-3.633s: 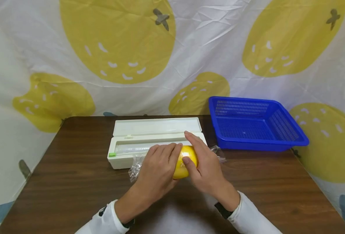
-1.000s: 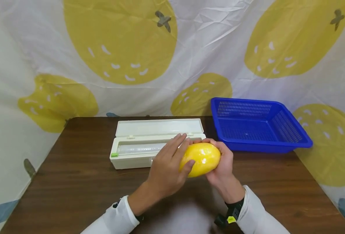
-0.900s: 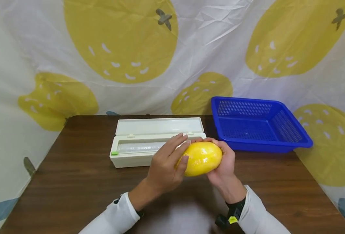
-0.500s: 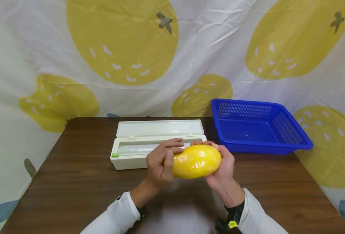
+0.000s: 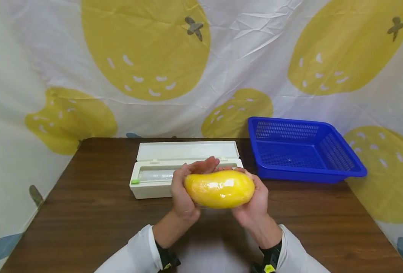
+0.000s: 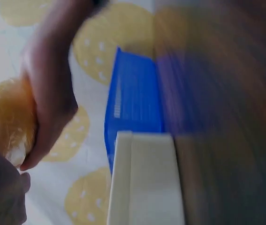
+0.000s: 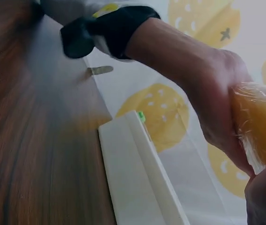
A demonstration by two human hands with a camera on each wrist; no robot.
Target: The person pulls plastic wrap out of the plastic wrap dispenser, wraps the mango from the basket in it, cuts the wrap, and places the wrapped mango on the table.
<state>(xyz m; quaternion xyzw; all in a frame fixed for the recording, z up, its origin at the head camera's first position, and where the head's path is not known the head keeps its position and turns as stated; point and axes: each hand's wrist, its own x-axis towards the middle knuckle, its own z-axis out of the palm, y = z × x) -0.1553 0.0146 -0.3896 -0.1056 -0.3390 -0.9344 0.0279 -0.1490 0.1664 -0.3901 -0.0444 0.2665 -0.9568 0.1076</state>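
Observation:
A long, slightly curved yellow fruit that looks like a mango (image 5: pixel 220 189), tightly wrapped in shiny clear film, is held up level above the table. My left hand (image 5: pixel 183 199) cups its left end, fingers behind it. Around the other end curls my right hand (image 5: pixel 256 203). Wrinkled film shows on the mango's underside (image 7: pixel 264 124) in the right wrist view. Behind the hands stands a white cling film box (image 5: pixel 151 190) with its lid (image 5: pixel 187 151) raised. Inside lies a roll of clear film (image 5: pixel 156 175), its right part hidden by my hands.
A blue plastic basket (image 5: pixel 307 173) with perforated sides stands at the back right, beside the cling film box. The brown wooden table (image 5: pixel 95 223) ends at a fabric backdrop (image 5: pixel 235 57) printed with yellow fruit.
The loose film ends seen earliest no longer stick out beside the hands. The left hand has slid leftward to the mango's end, and the mango has shifted left, exposing its whole length.

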